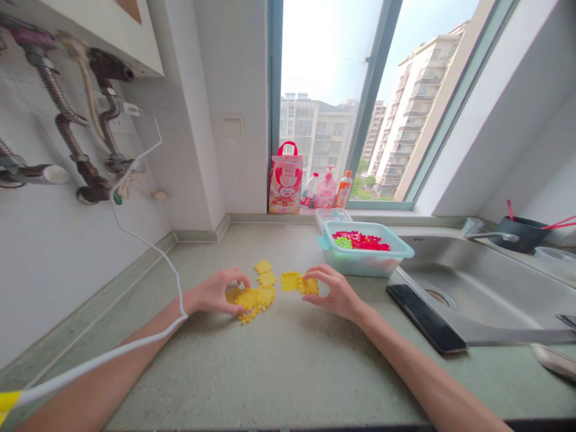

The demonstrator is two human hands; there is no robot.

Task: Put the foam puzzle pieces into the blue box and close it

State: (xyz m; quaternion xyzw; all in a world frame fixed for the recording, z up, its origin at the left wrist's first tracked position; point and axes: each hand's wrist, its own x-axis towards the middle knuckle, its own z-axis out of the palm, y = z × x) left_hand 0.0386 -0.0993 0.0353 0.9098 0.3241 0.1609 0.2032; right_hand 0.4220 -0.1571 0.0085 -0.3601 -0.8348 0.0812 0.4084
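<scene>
Several flat yellow interlocking tiles point(258, 297) with toothed edges lie in a loose, overlapping cluster on the counter point(288, 366). At the cluster's left side my left hand point(220, 292) curves its thumb and fingers round a few of them. Right of the cluster, my right hand point(335, 292) pinches one yellow tile point(310, 286) between thumb and fingers. Another yellow tile point(290, 281) sits directly beside the pinched one, at its left edge; whether the two are joined I cannot tell.
Red and green pieces fill a light-blue plastic tub point(366, 264) behind my right hand. A black phone point(425, 318) lies beside the steel sink point(486, 294). Bottles point(326, 191) and a red-handled bag point(286, 186) stand by the window. A white cable point(148, 240) hangs over my left forearm.
</scene>
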